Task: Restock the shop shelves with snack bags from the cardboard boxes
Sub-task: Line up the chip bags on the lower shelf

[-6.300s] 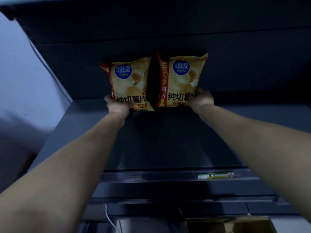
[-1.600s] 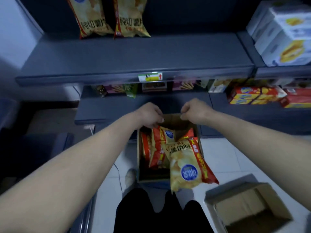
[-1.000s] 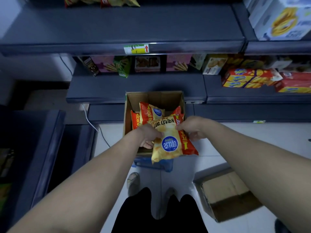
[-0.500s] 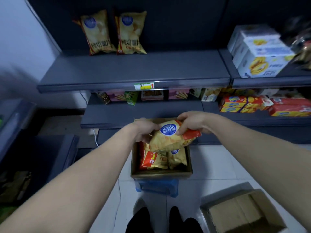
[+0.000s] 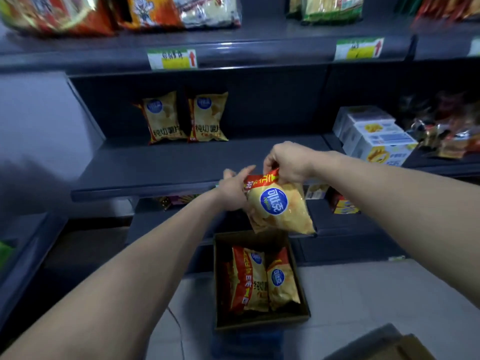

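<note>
Lifted clear of the cardboard box (image 5: 259, 318) half a second ago, the chip bag (image 5: 279, 207) now hangs below the shelf (image 5: 155, 165), right hand (image 5: 287, 162) pinching its top, left hand (image 5: 232, 189) touching it loosely.

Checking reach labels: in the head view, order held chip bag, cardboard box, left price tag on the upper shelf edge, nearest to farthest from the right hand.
1. held chip bag: gripped in the right hand.
2. cardboard box: below, on the floor.
3. left price tag: up and left.
</note>
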Demonstrator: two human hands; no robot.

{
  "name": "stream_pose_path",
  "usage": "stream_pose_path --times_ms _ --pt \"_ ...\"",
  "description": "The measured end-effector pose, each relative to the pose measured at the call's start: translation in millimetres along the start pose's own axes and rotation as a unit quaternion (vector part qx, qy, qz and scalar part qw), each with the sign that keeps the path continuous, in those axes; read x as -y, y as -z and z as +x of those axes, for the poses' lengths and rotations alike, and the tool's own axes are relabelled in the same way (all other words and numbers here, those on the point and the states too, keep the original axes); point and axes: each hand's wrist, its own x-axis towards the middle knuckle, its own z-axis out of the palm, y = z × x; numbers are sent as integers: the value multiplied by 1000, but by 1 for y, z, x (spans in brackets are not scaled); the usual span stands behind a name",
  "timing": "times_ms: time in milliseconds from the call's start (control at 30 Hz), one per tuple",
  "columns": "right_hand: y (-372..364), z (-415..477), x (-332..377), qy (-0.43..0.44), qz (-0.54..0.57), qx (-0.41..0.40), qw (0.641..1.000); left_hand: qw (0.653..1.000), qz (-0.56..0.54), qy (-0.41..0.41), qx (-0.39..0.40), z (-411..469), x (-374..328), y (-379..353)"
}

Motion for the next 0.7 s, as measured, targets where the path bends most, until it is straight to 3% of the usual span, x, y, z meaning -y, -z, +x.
stream_pose_path --times_ms 100,300,533,700 --pt "5 10 6 31 -26 -26 999 997 -5 -69 17 8 4 13" --pt "5 30 -4 68 34 -59 995 990 -119 -72 17 24 14 25" --pt "5 60 -24 91 67 -64 992 961 -258 -34 89 52 13 19" --pt "4 81 -43 101 149 -57 982 944 -316 5 93 76 16 14"
